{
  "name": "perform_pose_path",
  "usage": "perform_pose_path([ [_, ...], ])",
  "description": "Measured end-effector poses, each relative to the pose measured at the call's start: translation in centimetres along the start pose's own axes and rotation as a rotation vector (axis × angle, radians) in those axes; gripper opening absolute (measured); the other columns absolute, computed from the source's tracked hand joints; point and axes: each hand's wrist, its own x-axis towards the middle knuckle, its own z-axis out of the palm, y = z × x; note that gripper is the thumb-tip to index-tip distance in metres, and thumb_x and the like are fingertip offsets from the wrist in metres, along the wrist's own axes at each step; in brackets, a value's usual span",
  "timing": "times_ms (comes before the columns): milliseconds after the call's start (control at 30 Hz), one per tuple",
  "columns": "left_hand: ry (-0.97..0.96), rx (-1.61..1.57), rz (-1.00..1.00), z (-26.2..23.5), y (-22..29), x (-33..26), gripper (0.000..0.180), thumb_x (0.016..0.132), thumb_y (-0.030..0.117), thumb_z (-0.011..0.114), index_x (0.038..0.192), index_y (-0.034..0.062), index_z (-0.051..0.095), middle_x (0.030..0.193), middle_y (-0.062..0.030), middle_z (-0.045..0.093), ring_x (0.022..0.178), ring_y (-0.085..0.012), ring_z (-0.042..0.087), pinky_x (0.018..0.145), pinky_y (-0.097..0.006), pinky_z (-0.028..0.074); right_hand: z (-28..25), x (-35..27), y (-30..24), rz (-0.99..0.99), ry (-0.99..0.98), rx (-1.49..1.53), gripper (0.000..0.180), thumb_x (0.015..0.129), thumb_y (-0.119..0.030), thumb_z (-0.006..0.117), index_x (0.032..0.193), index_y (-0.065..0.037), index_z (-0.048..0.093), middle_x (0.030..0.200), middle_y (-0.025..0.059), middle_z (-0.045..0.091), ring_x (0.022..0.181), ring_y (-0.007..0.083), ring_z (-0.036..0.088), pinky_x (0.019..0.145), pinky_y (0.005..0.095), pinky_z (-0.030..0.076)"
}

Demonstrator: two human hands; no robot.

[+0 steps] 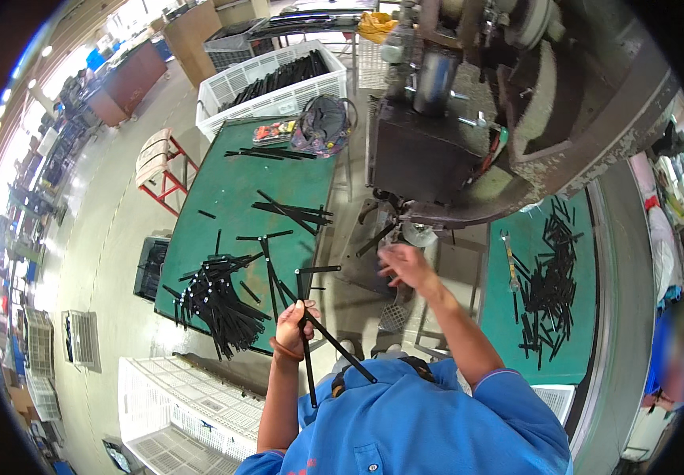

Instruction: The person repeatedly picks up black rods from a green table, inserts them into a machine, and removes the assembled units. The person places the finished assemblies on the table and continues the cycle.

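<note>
My left hand (293,324) is closed around black jointed metal bars (327,336), long thin strips linked together, with ends reaching down toward my blue shirt. A short cross strip (320,270) joins them above the fist. My right hand (407,267) hovers in front of the large press machine (429,146), fingers apart and slightly blurred, with nothing visible in it. Just beyond those fingers a dark bar (377,240) sticks out at the base of the press. Left of my left hand, a heap of similar black linked bars (221,309) lies on the green table (223,194).
Loose black strips (290,212) and a mesh bag (322,127) rest farther up the left table. A right-hand green table (484,348) carries short black bars (549,277) and a wrench (509,261). White crates (199,111) stand behind and near left. A red-legged stool (163,162) is at left.
</note>
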Motion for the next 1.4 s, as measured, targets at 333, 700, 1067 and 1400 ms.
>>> perform_pose_path([
  [333, -0.102, 0.145, 0.015, 2.6, 1.6, -0.9, 0.031, 0.094, 0.029, 0.048, 0.101, 0.0, 0.057, 0.072, -0.0053, 0.06, 0.041, -0.0051, 0.041, 0.037, -0.019, 0.034, -8.6, 14.8, 9.1, -0.428, 0.73, -0.964, 0.033, 0.082, -0.029, 0.052, 0.107, -0.009, 0.058, 0.116, 0.0179, 0.056, 0.108, 0.0366, 0.05, 0.092, 0.0442, 0.039],
  [700, -0.298, 0.213, -0.071, 7.4, 2.7, 0.4, 0.032, 0.093, 0.03, 0.05, 0.101, 0.0001, 0.058, 0.071, -0.0052, 0.062, 0.039, -0.0058, 0.04, 0.037, -0.019, 0.031, -10.6, 13.2, 8.8, -0.31, 0.726, -0.899, 0.041, 0.083, -0.033, 0.051, 0.118, -0.012, 0.054, 0.125, 0.0116, 0.051, 0.112, 0.0316, 0.048, 0.096, 0.0414, 0.036],
  [1067, -0.5, 0.177, -0.173, 7.4, 2.1, 2.9, 0.032, 0.096, 0.029, 0.045, 0.106, -0.0005, 0.054, 0.076, -0.005, 0.062, 0.041, -0.0055, 0.043, 0.038, -0.018, 0.033, -3.0, 2.4, -0.7, -0.287, 0.314, 0.21, 0.015, 0.084, -0.019, 0.065, 0.089, -0.006, 0.062, 0.081, 0.0005, 0.065, 0.077, 0.0092, 0.06, 0.06, 0.023, 0.045],
  [1400, -0.607, 0.206, -0.238, 8.5, 2.9, 4.2, 0.031, 0.095, 0.027, 0.046, 0.104, -0.0016, 0.054, 0.076, -0.0067, 0.063, 0.044, -0.0056, 0.046, 0.037, -0.019, 0.036, -0.6, 2.8, -1.0, -0.364, 0.503, 0.203, 0.016, 0.084, -0.016, 0.066, 0.083, 0.0, 0.062, 0.072, 0.0031, 0.063, 0.062, 0.0085, 0.059, 0.055, 0.0237, 0.05],
])
